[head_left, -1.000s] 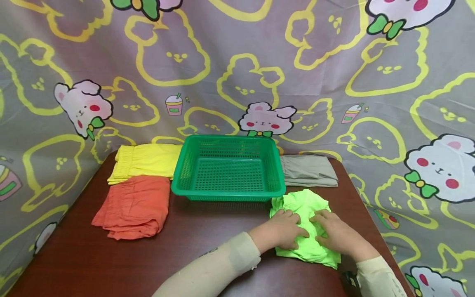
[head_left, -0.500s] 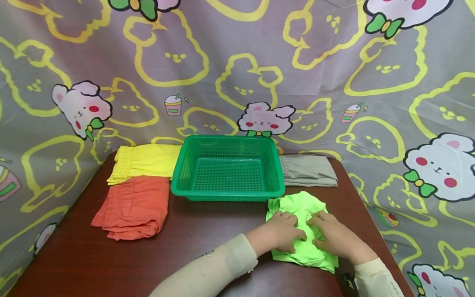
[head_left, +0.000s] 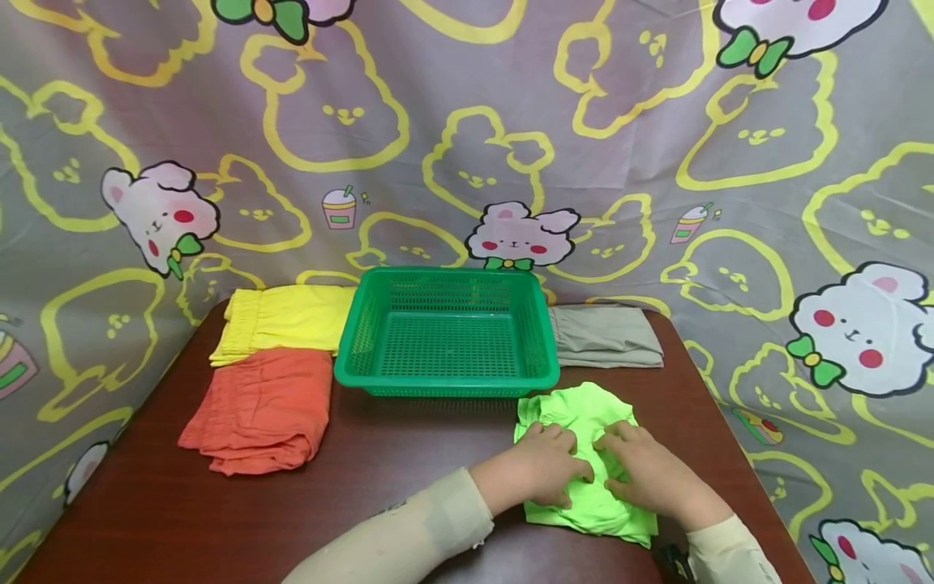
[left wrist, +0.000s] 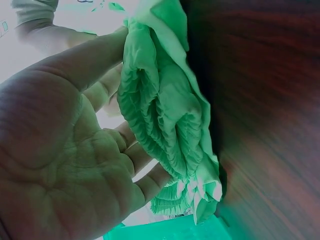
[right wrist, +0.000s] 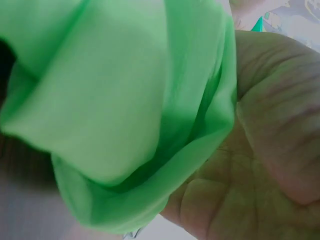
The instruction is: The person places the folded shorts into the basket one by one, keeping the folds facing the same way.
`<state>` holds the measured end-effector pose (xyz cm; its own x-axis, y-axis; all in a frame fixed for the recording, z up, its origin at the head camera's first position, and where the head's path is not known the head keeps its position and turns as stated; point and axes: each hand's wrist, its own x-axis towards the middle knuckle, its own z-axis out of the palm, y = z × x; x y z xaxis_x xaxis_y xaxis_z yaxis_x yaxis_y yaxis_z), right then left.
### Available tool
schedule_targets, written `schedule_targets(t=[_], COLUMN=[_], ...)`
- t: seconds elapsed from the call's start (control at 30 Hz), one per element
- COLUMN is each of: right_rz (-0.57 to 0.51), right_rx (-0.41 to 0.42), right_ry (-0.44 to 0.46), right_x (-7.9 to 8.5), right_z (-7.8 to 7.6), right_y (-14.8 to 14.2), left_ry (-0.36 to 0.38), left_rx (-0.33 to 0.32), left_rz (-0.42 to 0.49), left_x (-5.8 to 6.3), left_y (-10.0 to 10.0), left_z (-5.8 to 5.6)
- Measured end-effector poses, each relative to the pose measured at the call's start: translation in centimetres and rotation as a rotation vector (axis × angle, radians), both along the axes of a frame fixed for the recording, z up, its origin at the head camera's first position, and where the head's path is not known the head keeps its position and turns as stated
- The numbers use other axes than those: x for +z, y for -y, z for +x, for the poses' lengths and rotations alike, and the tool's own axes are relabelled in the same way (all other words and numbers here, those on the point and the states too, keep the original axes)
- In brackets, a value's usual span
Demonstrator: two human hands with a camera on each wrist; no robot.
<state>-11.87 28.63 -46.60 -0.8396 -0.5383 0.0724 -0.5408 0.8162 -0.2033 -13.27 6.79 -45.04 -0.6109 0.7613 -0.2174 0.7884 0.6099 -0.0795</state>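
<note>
A folded bright green garment (head_left: 584, 405) lies on the right part of the table, in front of the basket's right corner. My left hand (head_left: 540, 464) rests its spread fingers on the garment's left side. On its right side lie the fingers of my right hand (head_left: 649, 472), slightly bent, with both thumbs pointing toward the middle. In the left wrist view, the folded edge of the garment (left wrist: 155, 105) looks gathered, like elastic, and the palm stays off the cloth. Loose rounded folds of the garment (right wrist: 115, 100) fill the right wrist view and hide the right fingertips.
A green plastic basket (head_left: 448, 389) stands at the back middle. Left of it lie a folded yellow garment (head_left: 299, 316) and, nearer, a folded orange garment (head_left: 270, 414). A folded grey garment (head_left: 609, 337) lies behind right. A patterned cloth (head_left: 409, 227) hangs around the brown table (head_left: 409, 446).
Both hands and the green garment under them have slid a little to the left and toward the person. The basket and the other garments have stayed in place.
</note>
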Motion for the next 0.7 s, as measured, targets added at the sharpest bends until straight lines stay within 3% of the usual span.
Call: schedule_targets(t=[0.7], right_rz=[0.022], right_rx=[0.035], right_ry=[-0.047], right_x=[-0.1], right_z=[1.0], right_y=[2.5], left_ry=[-0.013], left_rx=[0.002], left_rz=[0.034], left_x=[-0.1], left_y=[2.4], left_z=[1.2])
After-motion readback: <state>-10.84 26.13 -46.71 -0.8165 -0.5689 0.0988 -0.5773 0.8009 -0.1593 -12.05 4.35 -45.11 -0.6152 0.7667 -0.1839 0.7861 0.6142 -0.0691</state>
